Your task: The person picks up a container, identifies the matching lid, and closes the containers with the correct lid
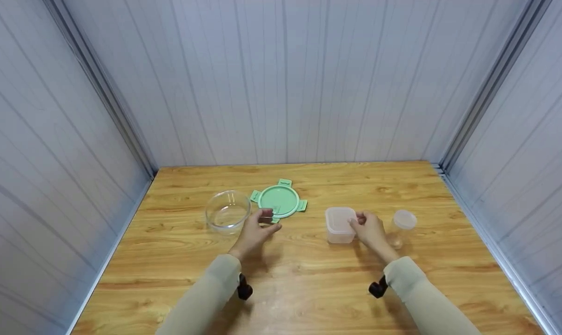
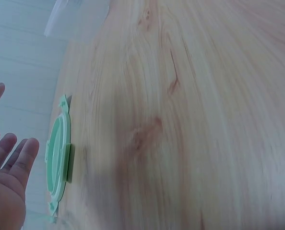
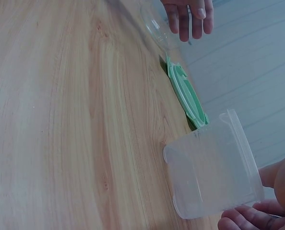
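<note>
My right hand (image 1: 370, 231) grips a square, frosted plastic food container (image 1: 340, 236) by its right side, thumb at the rim of the flat lid (image 1: 339, 218). In the right wrist view the container (image 3: 212, 172) stands on the wood, with fingers (image 3: 238, 219) against its side. Over the table, my left hand (image 1: 257, 231) hovers with fingers spread and nothing in them. It overlaps the edge of a round glass bowl (image 1: 216, 222) and a flap of a round green lid (image 1: 278, 200). That lid lies flat behind the hand, its clip flaps folded outward.
To the right of my right hand is a small clear container with a round whitish lid (image 1: 404, 219), partly hidden by the wrist. Pale panel walls (image 1: 285, 83) enclose the wooden table (image 1: 304, 288) at the back and both sides.
</note>
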`<action>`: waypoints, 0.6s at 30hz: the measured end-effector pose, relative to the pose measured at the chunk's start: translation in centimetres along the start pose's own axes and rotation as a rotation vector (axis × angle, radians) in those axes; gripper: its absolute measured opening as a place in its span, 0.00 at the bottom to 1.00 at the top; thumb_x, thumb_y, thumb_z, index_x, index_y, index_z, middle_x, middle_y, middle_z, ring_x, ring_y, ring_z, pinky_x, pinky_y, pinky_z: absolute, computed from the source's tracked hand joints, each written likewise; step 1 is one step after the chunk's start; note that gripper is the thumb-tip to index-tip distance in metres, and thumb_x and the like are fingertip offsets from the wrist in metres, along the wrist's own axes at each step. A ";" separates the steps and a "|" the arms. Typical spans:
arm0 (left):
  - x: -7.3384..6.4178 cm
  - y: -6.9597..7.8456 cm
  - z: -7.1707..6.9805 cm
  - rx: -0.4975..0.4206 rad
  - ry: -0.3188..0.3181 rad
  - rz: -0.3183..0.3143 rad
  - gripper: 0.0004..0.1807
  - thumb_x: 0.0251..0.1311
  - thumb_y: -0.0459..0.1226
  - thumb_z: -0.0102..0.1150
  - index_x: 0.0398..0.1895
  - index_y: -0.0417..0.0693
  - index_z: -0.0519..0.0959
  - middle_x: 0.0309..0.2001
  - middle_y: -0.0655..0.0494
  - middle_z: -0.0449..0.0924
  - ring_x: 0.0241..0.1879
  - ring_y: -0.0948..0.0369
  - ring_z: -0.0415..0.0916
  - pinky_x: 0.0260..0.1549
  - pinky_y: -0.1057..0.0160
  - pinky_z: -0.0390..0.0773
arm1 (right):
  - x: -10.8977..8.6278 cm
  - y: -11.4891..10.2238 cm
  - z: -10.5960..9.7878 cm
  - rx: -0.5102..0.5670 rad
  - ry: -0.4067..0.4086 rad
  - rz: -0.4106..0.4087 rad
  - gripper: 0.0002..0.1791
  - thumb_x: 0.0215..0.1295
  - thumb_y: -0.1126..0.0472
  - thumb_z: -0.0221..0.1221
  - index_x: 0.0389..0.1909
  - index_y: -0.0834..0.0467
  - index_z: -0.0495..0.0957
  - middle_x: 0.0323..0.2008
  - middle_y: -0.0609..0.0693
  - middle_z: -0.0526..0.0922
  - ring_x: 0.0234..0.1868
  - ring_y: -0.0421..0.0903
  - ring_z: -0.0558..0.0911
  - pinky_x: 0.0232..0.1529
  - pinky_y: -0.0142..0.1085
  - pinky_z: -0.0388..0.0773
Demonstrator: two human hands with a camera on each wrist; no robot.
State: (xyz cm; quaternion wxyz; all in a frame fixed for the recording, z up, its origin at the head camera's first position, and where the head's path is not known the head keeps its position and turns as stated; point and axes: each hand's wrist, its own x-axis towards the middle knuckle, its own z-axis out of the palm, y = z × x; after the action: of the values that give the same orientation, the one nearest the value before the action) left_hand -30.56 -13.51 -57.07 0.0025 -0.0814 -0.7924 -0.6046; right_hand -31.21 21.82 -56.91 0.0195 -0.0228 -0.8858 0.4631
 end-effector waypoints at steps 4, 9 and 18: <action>-0.3 0.2 -0.8 0.037 0.006 0.003 0.31 0.69 0.38 0.74 0.70 0.34 0.75 0.65 0.31 0.78 0.66 0.38 0.78 0.65 0.45 0.83 | 0.0 0.0 0.0 0.004 -0.006 0.005 0.21 0.77 0.62 0.61 0.61 0.74 0.78 0.49 0.65 0.84 0.51 0.57 0.83 0.47 0.38 0.83; -0.6 0.6 -1.9 0.045 0.019 -0.007 0.31 0.72 0.42 0.71 0.71 0.37 0.74 0.66 0.36 0.79 0.67 0.40 0.77 0.68 0.42 0.80 | -0.1 0.0 -0.1 -0.001 -0.009 0.000 0.21 0.78 0.61 0.61 0.62 0.74 0.79 0.49 0.65 0.84 0.51 0.57 0.83 0.47 0.38 0.83; -1.0 1.1 -3.7 0.090 0.044 -0.006 0.30 0.72 0.41 0.71 0.71 0.38 0.75 0.67 0.41 0.80 0.66 0.43 0.78 0.68 0.42 0.78 | -0.1 0.0 -0.2 0.006 -0.028 0.003 0.23 0.79 0.60 0.61 0.63 0.74 0.77 0.51 0.66 0.83 0.52 0.57 0.83 0.48 0.39 0.83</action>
State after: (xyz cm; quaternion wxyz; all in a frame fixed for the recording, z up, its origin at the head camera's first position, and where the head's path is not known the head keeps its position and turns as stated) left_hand -29.79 -16.93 -55.12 0.0219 -0.0657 -0.8187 -0.5700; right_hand -31.10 21.94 -56.78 0.0066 -0.0177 -0.8845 0.4661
